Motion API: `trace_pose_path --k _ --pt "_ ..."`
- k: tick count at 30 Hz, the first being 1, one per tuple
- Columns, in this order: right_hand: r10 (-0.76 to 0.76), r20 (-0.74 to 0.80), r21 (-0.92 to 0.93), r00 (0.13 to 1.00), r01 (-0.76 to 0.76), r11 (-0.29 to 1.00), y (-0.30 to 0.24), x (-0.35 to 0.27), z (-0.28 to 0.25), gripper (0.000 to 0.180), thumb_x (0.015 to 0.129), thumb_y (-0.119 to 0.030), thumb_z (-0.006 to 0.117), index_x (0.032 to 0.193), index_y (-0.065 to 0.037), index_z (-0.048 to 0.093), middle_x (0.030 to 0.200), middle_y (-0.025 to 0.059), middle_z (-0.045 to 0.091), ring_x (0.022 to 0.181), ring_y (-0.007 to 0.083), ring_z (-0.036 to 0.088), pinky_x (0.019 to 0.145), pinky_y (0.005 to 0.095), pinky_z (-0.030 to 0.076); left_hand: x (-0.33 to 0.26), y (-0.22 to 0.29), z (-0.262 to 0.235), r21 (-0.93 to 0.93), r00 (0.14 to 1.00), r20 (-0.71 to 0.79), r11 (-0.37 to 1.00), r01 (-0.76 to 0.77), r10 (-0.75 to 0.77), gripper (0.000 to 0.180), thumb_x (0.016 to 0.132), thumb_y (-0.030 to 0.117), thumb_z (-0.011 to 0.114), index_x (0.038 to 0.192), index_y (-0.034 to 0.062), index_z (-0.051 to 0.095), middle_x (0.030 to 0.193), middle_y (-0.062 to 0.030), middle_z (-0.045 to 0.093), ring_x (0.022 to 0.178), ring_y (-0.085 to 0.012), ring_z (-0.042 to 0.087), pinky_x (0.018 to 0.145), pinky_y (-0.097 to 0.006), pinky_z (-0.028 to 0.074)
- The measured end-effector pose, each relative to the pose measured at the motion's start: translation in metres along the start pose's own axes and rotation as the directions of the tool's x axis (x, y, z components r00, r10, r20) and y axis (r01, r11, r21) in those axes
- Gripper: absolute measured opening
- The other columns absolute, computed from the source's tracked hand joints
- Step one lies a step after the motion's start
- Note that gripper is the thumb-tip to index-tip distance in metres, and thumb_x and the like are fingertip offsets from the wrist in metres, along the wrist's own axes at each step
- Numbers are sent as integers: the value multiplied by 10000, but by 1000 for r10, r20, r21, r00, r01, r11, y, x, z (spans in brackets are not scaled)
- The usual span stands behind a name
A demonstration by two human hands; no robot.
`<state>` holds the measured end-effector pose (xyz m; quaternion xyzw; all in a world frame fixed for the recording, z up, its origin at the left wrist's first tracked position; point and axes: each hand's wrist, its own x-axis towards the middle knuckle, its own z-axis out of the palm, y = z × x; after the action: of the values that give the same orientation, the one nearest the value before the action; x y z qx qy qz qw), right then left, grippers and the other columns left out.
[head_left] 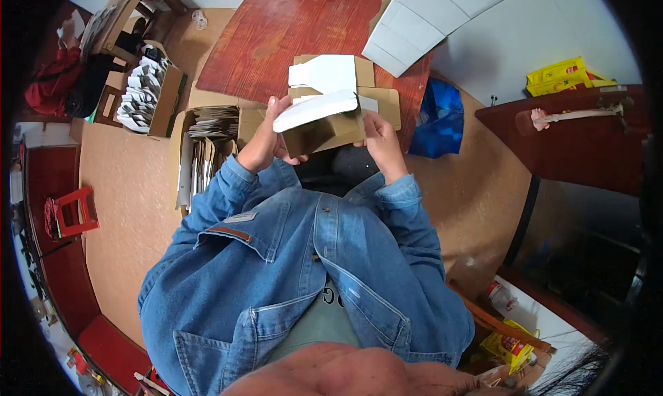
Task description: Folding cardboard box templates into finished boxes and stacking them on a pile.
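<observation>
Between my two hands is a small folding carton (pixel 324 133), white outside and brown cardboard inside, with its open end toward me and a white flap raised on top. My left hand (pixel 266 139) grips its left side, the thumb up along the edge and the fingers underneath. On the right side, my right hand (pixel 383 144) pinches the carton's wall near the corner. Just beyond it, flat carton blanks (pixel 324 71) lie overlapping on the red wooden table (pixel 276 30), some white side up and some brown. The carton hides part of them.
Left of my legs stands an open cardboard box (pixel 181 154) packed with flattened cartons. Another box (pixel 166 112) of white pieces sits farther left, near a person in red (pixel 52 85). White cartons (pixel 428 23) are lined up at the table's far right, above a blue bag (pixel 438 119).
</observation>
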<state>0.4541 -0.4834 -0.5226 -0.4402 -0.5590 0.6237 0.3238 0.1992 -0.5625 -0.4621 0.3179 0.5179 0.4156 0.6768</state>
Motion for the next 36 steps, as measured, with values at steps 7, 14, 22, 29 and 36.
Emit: trace_pose_path --k 7,14,22,29,36 --pt "113 -19 39 993 -112 993 8 -3 -5 594 1094 -496 453 1279 50 597 1121 120 683 837 181 726 650 264 550 0 -20 -12 -10 999 -34 1000 -25 24 1036 938 851 154 1628 79 122 1621 -245 292 744 -274 733 557 -261 588" --pt "22 -142 -65 990 -32 997 0 -14 7 399 1069 -358 570 1248 -6 628 1018 79 690 739 145 684 613 275 524 1 -30 -8 124 975 -150 982 -143 161 810 1035 484 541 1610 49 172 1582 -228 385 690 -224 708 507 -257 522" --pt "-656 216 -732 724 565 382 -41 -54 44 313 915 -251 743 1142 -52 659 1013 115 682 788 321 700 667 405 580 16 -47 -18 226 945 -257 963 -147 204 437 1069 346 557 1358 20 574 947 -114 711 579 -158 678 467 -257 491" --pt "-352 247 -855 903 374 360 -3 -41 22 117 959 -139 586 1034 -68 643 939 137 665 789 359 692 659 475 565 16 -35 -21 252 960 -206 958 -133 188 372 1091 340 502 1183 9 643 780 -70 687 577 -146 680 478 -248 495" --pt "-705 -41 -722 708 467 511 -130 -62 -56 153 918 -60 698 1069 -39 704 920 165 716 754 300 719 634 388 577 38 63 -34 571 714 -171 659 -490 679 215 1013 183 658 1090 -12 707 853 -49 719 683 -110 667 600 -249 528"
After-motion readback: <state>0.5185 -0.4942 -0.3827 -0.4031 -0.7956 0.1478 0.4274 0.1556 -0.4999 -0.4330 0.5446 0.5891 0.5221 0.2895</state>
